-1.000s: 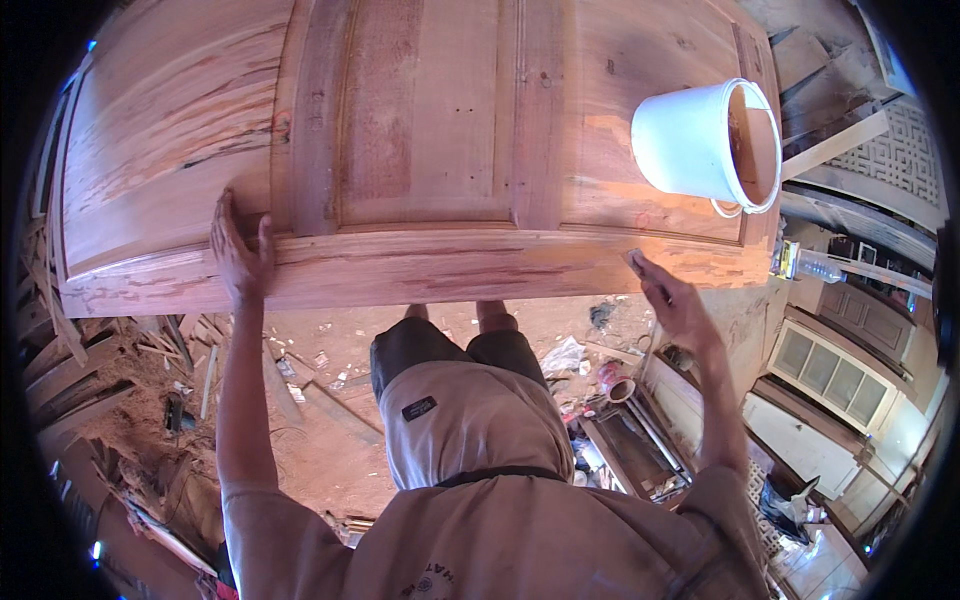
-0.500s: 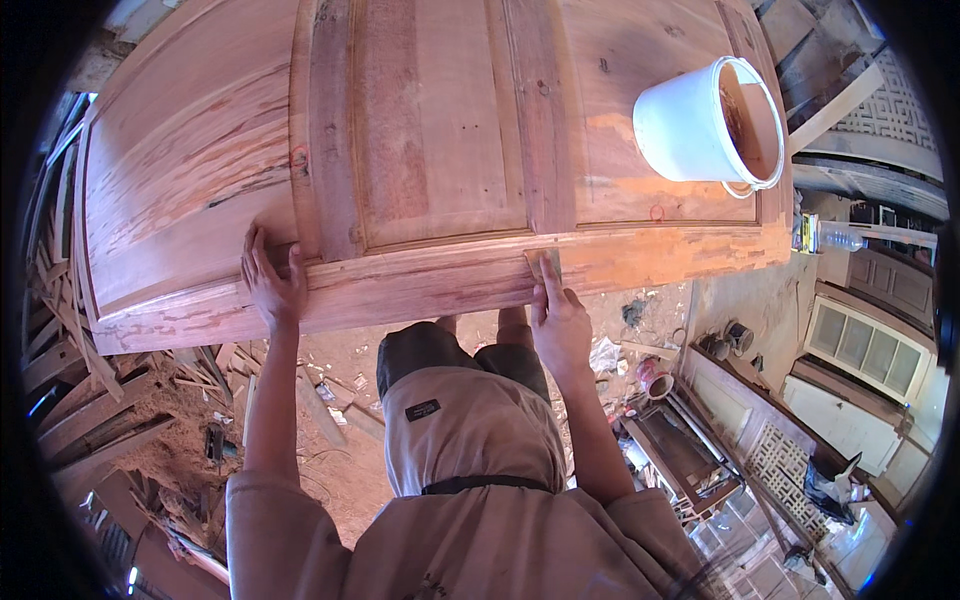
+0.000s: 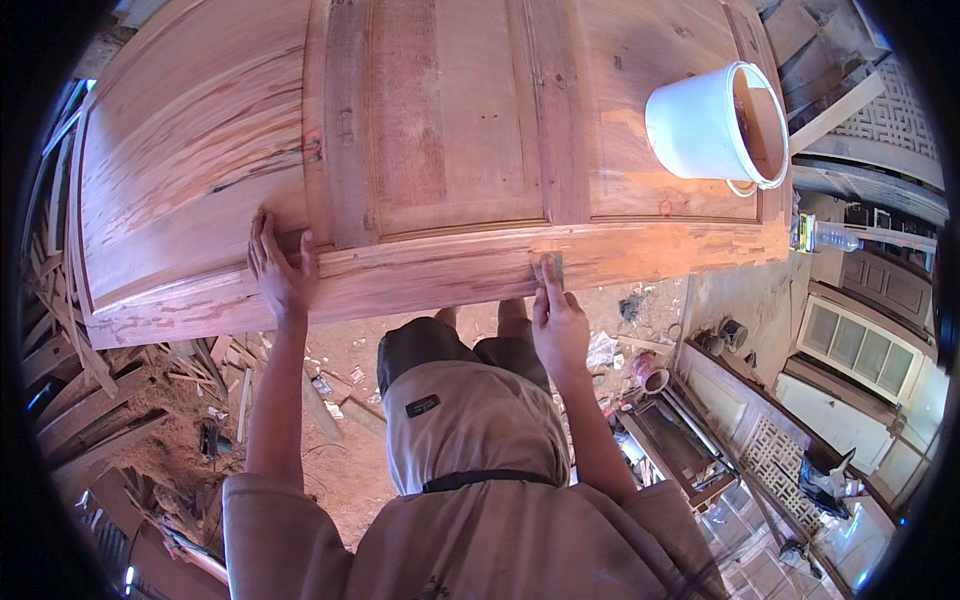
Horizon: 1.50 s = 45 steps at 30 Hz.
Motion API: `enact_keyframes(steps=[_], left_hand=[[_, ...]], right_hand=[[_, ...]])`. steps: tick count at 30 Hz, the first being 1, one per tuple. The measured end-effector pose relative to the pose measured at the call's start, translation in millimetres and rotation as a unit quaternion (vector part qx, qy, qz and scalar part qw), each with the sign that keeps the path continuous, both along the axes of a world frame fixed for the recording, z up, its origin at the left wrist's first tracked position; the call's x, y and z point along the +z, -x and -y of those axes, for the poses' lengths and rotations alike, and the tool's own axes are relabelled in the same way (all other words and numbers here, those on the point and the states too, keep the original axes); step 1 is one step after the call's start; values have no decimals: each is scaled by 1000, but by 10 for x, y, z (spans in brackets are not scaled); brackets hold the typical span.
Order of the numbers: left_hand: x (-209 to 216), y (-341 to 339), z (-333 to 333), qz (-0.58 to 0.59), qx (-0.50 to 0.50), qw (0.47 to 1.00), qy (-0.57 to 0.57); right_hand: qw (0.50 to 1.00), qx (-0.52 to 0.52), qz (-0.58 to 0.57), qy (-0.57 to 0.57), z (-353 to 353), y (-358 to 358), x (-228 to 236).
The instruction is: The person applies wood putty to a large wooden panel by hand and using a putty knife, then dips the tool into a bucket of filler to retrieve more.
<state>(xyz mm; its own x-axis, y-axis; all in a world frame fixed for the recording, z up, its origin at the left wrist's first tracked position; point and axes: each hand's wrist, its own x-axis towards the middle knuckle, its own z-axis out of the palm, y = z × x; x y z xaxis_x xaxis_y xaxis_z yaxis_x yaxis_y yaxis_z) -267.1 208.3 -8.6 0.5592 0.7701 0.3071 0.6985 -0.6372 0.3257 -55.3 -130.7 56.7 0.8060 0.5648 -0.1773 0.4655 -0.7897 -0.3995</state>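
A large panelled wooden door (image 3: 480, 150) lies in front of me, with orange-brown filler smeared on its right part and near rail. My left hand (image 3: 283, 280) rests on the near edge left of the middle, fingers spread on the wood. In my right hand (image 3: 562, 325) is a small flat scraper (image 3: 547, 266), pressed by the fingers against the near rail. Its lower part is hidden by my fingers. A white bucket (image 3: 695, 125) with brown paste inside stands on the door to the right.
Wood offcuts (image 3: 95, 400) and sawdust pile up at the left. On the floor at the right are a small pot (image 3: 655, 380) and a dark frame (image 3: 670, 440). A white-framed window panel (image 3: 865, 340) leans farther right, and a clear plastic bottle (image 3: 835, 237) lies beyond the door's end.
The door and bucket sit slightly farther right in the picture. My right hand with the scraper has slid a little left along the rail; my left hand stays on the edge.
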Motion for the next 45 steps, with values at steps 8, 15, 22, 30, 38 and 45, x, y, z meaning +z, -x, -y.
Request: enact_keyframes(steps=[8, 15, 22, 30, 38, 45], left_hand=[[36, -8, 3, -14, 5, 1000, 1], [135, -65, 3, -14, 14, 1000, 7], [77, 11, 15, -20, 27, 999, 7], [82, -5, 14, -33, 29, 999, 26], [129, -30, 43, -42, 38, 998, 37], [73, 42, 23, -29, 36, 999, 25]], right_hand=[[999, 8, 30, -42, -146, 112, -55], [998, 41, 14, -49, -280, 80, -140], [997, 56, -44, 1, -235, 180, 162], [991, 88, -92, 51, -189, 230, 119], [912, 352, -52, 203, -717, -424, 472], [891, 376, -76, 244, -530, -941, 560]])
